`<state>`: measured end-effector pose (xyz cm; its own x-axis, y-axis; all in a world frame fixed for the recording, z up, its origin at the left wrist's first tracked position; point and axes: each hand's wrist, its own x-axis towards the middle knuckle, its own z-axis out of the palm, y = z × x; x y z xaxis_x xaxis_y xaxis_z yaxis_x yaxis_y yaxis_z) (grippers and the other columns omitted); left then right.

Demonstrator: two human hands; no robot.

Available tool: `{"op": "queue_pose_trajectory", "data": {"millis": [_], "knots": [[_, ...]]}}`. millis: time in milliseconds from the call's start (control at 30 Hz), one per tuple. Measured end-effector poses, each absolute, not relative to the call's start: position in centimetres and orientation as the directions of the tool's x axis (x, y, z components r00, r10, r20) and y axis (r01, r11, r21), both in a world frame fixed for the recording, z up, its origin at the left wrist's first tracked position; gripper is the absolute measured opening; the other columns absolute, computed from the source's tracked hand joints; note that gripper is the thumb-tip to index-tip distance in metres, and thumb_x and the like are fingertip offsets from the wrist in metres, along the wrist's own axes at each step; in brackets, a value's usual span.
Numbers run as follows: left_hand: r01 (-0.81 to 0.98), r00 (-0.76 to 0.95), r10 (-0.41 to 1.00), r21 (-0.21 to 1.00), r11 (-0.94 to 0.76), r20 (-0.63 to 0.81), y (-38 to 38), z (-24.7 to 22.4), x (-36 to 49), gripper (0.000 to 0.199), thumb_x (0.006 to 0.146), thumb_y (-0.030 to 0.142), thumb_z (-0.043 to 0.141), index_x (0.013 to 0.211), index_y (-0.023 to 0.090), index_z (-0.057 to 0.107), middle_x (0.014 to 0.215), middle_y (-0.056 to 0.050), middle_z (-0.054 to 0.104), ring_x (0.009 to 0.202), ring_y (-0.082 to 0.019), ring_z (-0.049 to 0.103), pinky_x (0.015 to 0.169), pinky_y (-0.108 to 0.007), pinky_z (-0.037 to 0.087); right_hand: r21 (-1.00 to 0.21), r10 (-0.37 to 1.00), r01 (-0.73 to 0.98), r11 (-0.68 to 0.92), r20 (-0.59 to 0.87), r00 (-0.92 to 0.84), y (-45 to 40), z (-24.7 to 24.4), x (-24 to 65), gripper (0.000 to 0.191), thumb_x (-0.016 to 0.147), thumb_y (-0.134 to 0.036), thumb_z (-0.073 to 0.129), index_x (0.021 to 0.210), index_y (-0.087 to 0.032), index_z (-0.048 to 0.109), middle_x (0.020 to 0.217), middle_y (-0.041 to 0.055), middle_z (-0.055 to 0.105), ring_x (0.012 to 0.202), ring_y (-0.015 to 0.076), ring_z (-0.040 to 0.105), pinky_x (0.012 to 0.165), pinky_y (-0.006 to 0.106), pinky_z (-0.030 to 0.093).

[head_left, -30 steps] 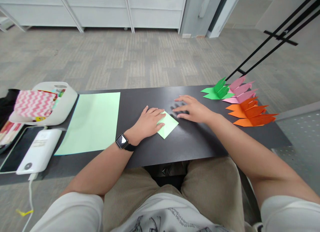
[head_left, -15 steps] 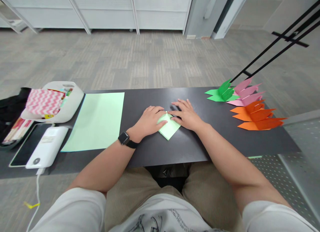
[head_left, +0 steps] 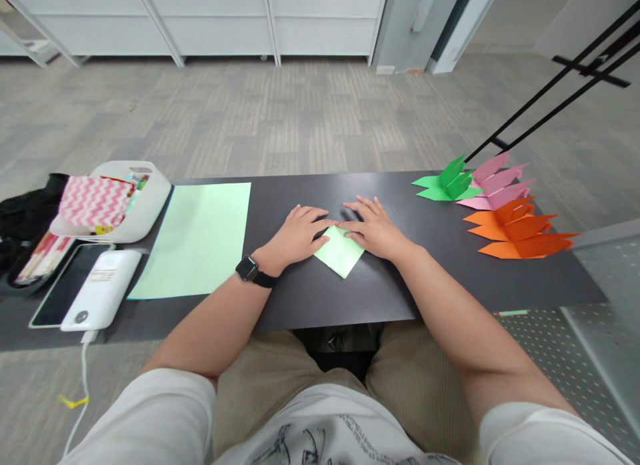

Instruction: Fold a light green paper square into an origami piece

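Note:
A small folded light green paper (head_left: 341, 253) lies as a diamond on the dark table, one corner toward me. My left hand (head_left: 300, 235), below a black watch, touches its upper left side, thumb and index finger at the edge. On the upper right side rests my right hand (head_left: 373, 228), its fingers spread and thumb at the paper. The two index fingertips come close together at the paper's top corner. Neither hand grips the paper; both lie fairly flat.
Left of my hands is a large light green sheet (head_left: 197, 241). Farther left are a white basket (head_left: 150, 208), a white power bank (head_left: 103, 288) and a phone (head_left: 55, 305). Folded green (head_left: 447, 181), pink (head_left: 500, 185) and orange (head_left: 520, 235) paper pieces stand at the right.
The small paper has turned slightly, its near corner shifting right. My left hand's fingers have straightened a little and its thumb has moved up toward the paper's left edge.

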<state>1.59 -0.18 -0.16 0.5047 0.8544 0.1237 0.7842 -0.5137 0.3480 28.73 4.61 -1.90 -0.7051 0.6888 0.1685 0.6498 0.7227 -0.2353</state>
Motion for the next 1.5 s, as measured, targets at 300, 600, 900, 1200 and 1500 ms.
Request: {"op": "queue_pose_trajectory", "data": {"millis": [300, 600, 900, 1200, 1500], "knots": [[0.756, 0.576, 0.816, 0.346, -0.556, 0.051, 0.5, 0.5, -0.3, 0.040, 0.102, 0.039, 0.069, 0.142, 0.036, 0.073, 0.163, -0.008, 0.056, 0.153, -0.032, 0.046, 0.132, -0.068, 0.025, -0.231, 0.706, 0.670, 0.706, 0.160, -0.690, 4.5, -1.7, 28.8, 0.040, 0.104, -0.033, 0.068, 0.141, -0.046, 0.073, 0.164, 0.0056, 0.052, 0.163, 0.0423, 0.029, 0.128, 0.080, 0.019], [0.745, 0.613, 0.790, 0.344, -0.572, -0.014, 0.9, 1.1, -1.7, 0.037, 0.099, 0.039, 0.075, 0.136, 0.041, 0.077, 0.170, -0.003, 0.049, 0.160, -0.034, 0.040, 0.134, -0.067, 0.021, -0.240, 0.713, 0.674, 0.698, 0.146, -0.686, 4.6, -1.8, 28.9, 0.039, 0.104, -0.034, 0.068, 0.141, -0.047, 0.073, 0.163, 0.0053, 0.052, 0.162, 0.0431, 0.030, 0.127, 0.083, 0.018], [0.755, 0.613, 0.784, 0.369, -0.542, -0.101, 1.1, 1.5, -2.5, 0.037, 0.096, 0.039, 0.080, 0.132, 0.046, 0.078, 0.174, 0.001, 0.043, 0.164, -0.038, 0.032, 0.133, -0.070, 0.017, -0.252, 0.715, 0.674, 0.695, 0.139, -0.685, 4.6, -1.7, 28.9, 0.039, 0.104, -0.033, 0.068, 0.141, -0.046, 0.073, 0.162, 0.0067, 0.052, 0.162, 0.0444, 0.030, 0.127, 0.084, 0.016], [0.719, 0.569, 0.819, 0.440, -0.538, 0.071, 1.1, 2.0, -2.8, 0.023, 0.106, 0.037, 0.064, 0.112, 0.030, 0.085, 0.161, -0.005, 0.058, 0.153, -0.032, 0.049, 0.133, -0.064, 0.026, -0.234, 0.719, 0.683, 0.692, 0.128, -0.684, 4.5, -1.7, 28.8, 0.038, 0.105, -0.035, 0.067, 0.141, -0.043, 0.074, 0.162, 0.0075, 0.052, 0.162, 0.0438, 0.030, 0.128, 0.082, 0.016], [0.582, 0.686, 0.680, 0.367, -0.726, 0.257, -0.2, 0.4, 1.9, 0.024, 0.103, 0.024, 0.066, 0.124, 0.020, 0.075, 0.143, -0.012, 0.070, 0.133, -0.028, 0.064, 0.119, -0.049, 0.050, -0.212, 0.713, 0.682, 0.700, 0.150, -0.684, 4.4, -1.8, 28.7, 0.038, 0.105, -0.038, 0.066, 0.141, -0.045, 0.073, 0.161, 0.0070, 0.053, 0.161, 0.0436, 0.031, 0.127, 0.082, 0.017]]}}
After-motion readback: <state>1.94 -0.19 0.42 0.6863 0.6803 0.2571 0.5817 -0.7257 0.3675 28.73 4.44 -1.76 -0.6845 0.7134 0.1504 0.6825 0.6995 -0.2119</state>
